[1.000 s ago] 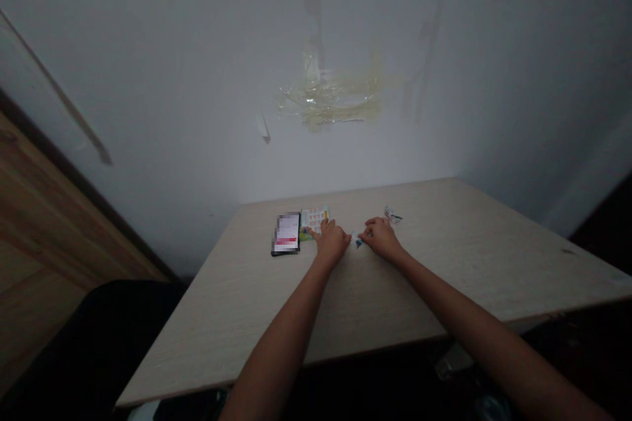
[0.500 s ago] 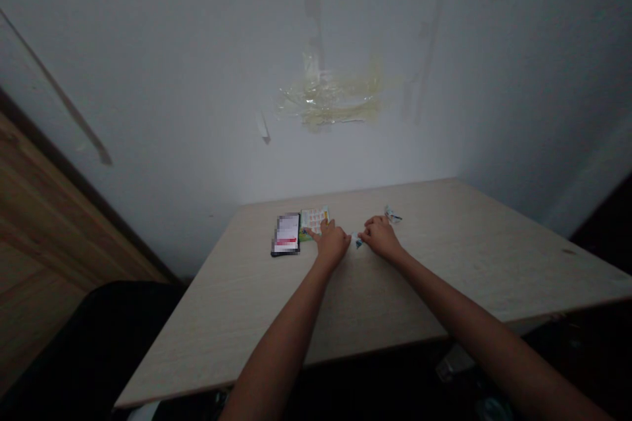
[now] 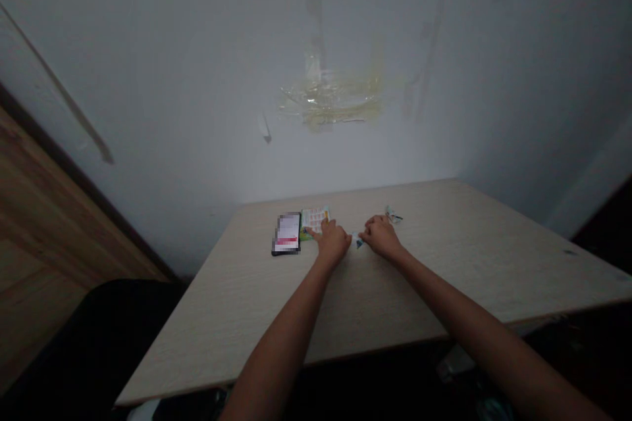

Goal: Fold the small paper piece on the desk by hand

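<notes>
From my distant place I see two hands working low over the desk (image 3: pixel 237 289), and I judge that the handling is at a middle point. The small blue and white piece (image 3: pixel 359 244) lies between them, about midway between the left and right edges of the desk and well in from the front edge. The left hand (image 3: pixel 334 243) has its fingers spread, some of them lying over the printed sheet (image 3: pixel 315 216), while its thumb points to the small piece; whether this grip has any hold of the piece, I cannot tell. The right hand (image 3: pixel 381 235) is half curled, with its fingertips at the other side of the piece; I cannot tell if its grip is closed on the piece or only touches it. What I can count as done is that both hands are in position around the piece. What is left, I would say, is to finish with it, because neither hand is clear of it. The phone (image 3: pixel 286 234), screen up, lies just beside the sheet, toward the left rear corner of the desk. A crumpled wrapper-like scrap (image 3: pixel 394 214) lies behind the right hand, nearer the rear edge; no finger seems to hold it.
</notes>
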Tool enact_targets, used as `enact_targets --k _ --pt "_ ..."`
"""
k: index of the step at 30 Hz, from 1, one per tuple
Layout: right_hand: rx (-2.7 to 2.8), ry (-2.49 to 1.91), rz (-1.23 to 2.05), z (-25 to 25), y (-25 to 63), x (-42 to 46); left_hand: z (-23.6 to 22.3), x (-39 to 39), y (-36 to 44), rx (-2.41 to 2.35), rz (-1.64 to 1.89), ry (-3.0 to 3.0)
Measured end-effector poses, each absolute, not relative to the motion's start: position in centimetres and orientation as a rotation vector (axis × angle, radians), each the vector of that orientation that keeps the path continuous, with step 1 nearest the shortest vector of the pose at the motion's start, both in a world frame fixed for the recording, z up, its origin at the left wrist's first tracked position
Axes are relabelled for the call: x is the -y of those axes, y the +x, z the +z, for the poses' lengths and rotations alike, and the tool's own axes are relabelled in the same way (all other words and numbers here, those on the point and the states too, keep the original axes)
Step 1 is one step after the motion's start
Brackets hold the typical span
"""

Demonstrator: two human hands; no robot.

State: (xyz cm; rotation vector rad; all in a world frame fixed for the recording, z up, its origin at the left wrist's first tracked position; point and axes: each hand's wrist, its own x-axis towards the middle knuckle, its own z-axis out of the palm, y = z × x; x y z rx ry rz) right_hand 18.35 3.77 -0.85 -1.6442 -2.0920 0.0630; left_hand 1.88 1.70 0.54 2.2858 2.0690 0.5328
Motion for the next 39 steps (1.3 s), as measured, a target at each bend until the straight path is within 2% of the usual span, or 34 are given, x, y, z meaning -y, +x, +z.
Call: enact_targets --k 12,39 --pt "2.090 -1.686 0.069 -1.1 18.3 -3.4 0.5 -1.3 1.4 -1.920 0.702 2.278" --pt "2.041 -1.672 0.177 -1.3 18.4 -3.2 0.7 -1.7 1.4 -1.879 0.566 2.305"
